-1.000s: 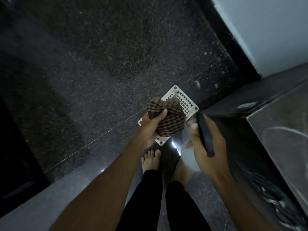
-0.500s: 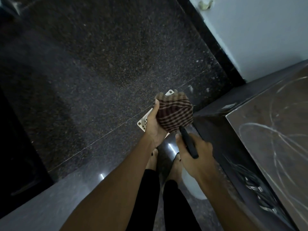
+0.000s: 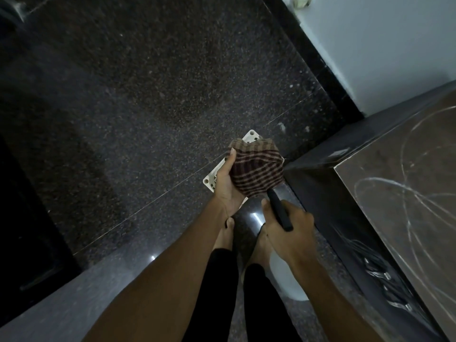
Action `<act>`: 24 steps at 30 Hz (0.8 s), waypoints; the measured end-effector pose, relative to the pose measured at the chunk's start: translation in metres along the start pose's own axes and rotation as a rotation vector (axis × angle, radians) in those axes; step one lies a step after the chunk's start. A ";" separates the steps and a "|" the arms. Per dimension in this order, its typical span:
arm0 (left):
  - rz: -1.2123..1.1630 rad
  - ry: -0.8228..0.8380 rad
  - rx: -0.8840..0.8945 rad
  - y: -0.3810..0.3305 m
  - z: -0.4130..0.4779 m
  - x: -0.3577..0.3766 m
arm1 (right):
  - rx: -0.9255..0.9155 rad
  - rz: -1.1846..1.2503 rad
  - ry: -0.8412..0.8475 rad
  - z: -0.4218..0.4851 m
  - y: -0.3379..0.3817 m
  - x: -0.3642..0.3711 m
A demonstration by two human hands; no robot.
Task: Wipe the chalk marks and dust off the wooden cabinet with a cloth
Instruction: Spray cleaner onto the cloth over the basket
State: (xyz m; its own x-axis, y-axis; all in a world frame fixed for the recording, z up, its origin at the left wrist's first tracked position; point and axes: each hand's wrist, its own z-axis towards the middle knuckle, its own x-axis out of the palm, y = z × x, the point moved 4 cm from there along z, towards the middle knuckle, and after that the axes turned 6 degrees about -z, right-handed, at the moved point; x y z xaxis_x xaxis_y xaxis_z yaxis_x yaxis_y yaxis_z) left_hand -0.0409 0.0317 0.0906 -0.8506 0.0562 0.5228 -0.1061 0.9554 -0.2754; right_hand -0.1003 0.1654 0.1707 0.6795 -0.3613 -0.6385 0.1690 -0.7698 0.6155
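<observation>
Two hands, pre-wipe: left hand (image 3: 225, 183) curls round the bunched cloth (image 3: 256, 169) (wadded as a pad, prob.); right hand (image 3: 288, 233) clenches a slim dark tool (image 3: 280, 211). Cabinet (image 3: 370, 243), chalk marks (image 3: 385, 183) unwiped, stands beside, to the rt.

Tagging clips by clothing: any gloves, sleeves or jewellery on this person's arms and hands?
None visible. The left hand and right hand are ungloved. The left forearm and right forearm are bare to the frame edge. No sleeve, ring, watch or bracelet shows, though the light is dim.
</observation>
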 end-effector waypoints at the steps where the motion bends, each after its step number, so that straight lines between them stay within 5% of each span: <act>1: -0.001 0.004 -0.003 -0.001 0.000 0.001 | 0.018 0.014 0.008 0.000 -0.002 0.001; 24: 0.092 -0.033 -0.044 -0.001 0.003 0.002 | 0.119 0.019 0.021 0.009 -0.005 0.006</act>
State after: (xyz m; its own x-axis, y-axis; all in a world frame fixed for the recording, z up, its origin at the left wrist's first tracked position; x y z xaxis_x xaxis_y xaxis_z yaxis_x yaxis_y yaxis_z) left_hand -0.0439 0.0303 0.0888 -0.8721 0.1355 0.4703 -0.0049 0.9584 -0.2853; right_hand -0.1030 0.1624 0.1595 0.6971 -0.3659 -0.6166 0.0711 -0.8205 0.5672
